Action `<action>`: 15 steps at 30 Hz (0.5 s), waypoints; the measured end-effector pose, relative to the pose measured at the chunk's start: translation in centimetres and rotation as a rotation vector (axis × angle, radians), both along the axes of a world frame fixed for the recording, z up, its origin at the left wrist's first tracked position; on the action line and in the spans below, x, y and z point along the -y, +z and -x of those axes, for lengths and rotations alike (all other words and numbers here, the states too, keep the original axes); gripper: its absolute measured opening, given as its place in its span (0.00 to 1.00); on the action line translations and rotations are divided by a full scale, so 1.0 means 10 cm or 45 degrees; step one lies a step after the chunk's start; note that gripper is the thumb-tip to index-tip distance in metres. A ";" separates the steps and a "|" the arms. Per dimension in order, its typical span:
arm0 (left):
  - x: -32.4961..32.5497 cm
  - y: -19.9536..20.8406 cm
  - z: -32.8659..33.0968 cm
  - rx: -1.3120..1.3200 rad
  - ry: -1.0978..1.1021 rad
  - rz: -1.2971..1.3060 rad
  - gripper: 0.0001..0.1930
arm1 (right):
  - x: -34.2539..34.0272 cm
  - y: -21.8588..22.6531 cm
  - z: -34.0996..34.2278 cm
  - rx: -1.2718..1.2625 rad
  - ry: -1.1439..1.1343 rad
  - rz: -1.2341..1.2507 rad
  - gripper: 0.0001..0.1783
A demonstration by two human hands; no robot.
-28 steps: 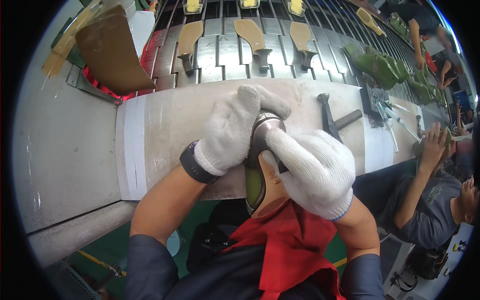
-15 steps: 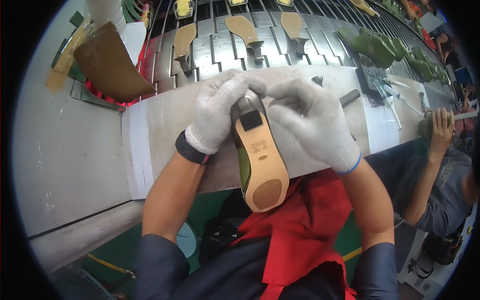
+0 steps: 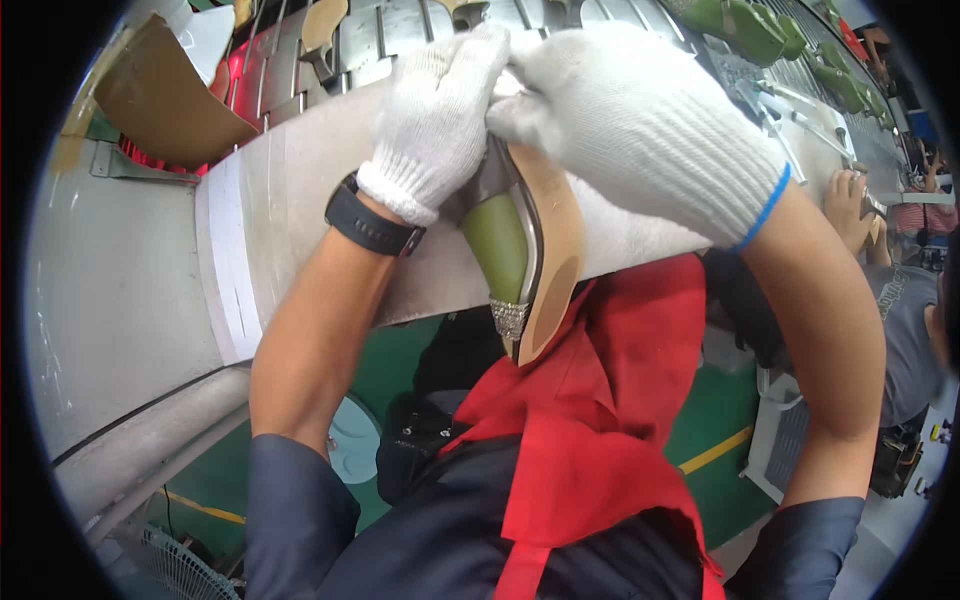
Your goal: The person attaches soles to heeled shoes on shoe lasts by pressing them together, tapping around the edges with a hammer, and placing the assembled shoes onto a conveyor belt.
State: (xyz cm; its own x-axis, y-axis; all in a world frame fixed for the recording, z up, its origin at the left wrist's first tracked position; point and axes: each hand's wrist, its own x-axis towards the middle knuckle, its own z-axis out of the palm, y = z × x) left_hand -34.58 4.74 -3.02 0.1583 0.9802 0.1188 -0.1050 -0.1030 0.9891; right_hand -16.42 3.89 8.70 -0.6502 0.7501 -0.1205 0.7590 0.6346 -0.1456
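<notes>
A high-heel shoe on a green last points its toe toward me, its tan sole facing up and to the right. The green last shows on its left side, with a band of sparkling stones near the toe. My left hand, in a white knit glove, is closed round the heel end. From the right, my gloved right hand has its fingers curled in at the same end. Both gloves hide the heel part and whatever lies between the fingertips.
Beyond the pale work ledge runs a slatted metal conveyor bearing tan soles. Green lasts and white-handled tools lie at right. A curved brown board stands at left; a co-worker's hand is at right.
The shoe has rolled, so its green side and stone-trimmed toe now show. My right hand has moved in over the heel end, its forearm swung outward. The view has shifted a little.
</notes>
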 end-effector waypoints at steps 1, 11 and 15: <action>-0.02 -0.06 0.04 -0.562 0.226 -0.601 0.13 | 0.01 -0.03 -0.02 -0.065 -0.012 -0.107 0.24; -0.05 -0.16 0.06 -0.928 0.234 -0.998 0.19 | 0.10 -0.58 -0.26 -0.711 -0.303 0.063 0.28; -0.05 -0.30 0.06 -0.931 0.306 -1.125 0.19 | 0.13 -0.66 -0.20 -0.978 -0.455 0.487 0.28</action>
